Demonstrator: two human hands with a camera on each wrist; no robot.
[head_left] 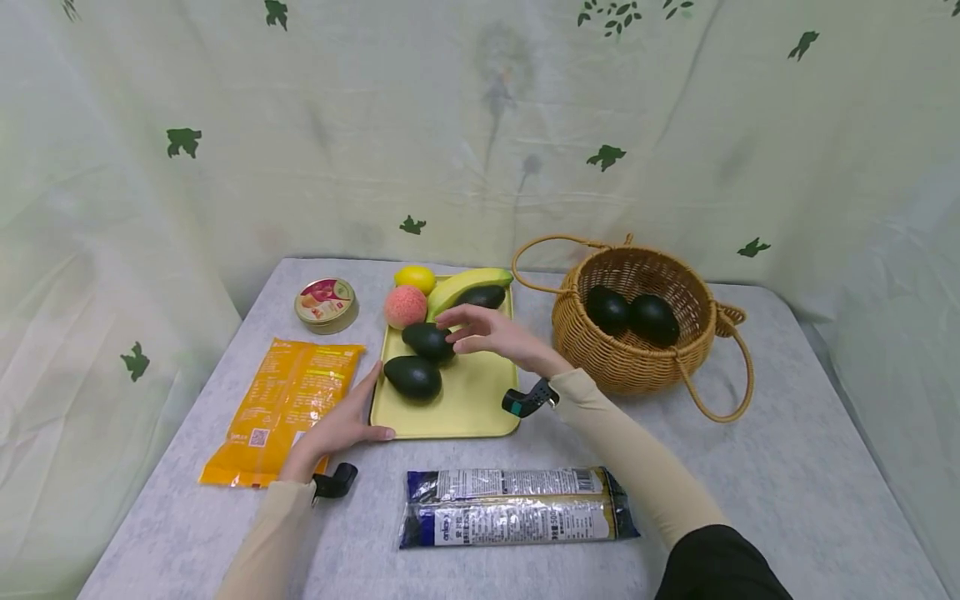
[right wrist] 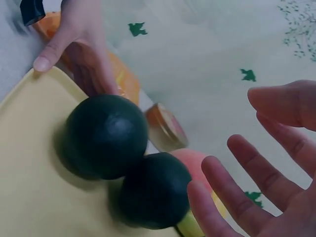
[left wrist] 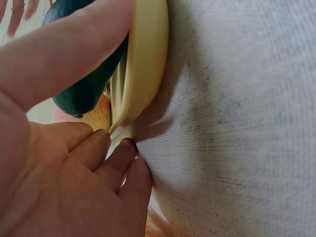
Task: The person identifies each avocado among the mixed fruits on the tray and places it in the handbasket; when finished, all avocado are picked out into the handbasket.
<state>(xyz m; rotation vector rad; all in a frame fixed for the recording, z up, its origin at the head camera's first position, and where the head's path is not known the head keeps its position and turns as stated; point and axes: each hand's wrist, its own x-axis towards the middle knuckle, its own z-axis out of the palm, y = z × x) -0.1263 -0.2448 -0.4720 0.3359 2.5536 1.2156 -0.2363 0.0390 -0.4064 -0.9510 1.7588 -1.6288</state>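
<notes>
My left hand (head_left: 341, 429) holds the near left corner of the yellow tray (head_left: 480, 408), thumb along the front edge and fingers against the left side. Two dark green avocados (head_left: 412, 378) lie on the tray's left half. Over the farther avocado (head_left: 427, 340) hovers my right hand (head_left: 491, 333), its fingers spread and nothing in them, as the right wrist view shows. Farther back on the tray are a pink peach (head_left: 406, 307), a yellow lemon (head_left: 415, 278), a banana (head_left: 468, 287) and another avocado (head_left: 482, 296) beside the banana.
Right of the tray stands a wicker basket (head_left: 622, 367) with two avocados (head_left: 654, 320) inside and handles sticking out. An orange packet (head_left: 288, 408) and a round tin (head_left: 326, 305) lie to the left. A long blue-ended package (head_left: 517, 507) lies in front. A curtain hangs behind.
</notes>
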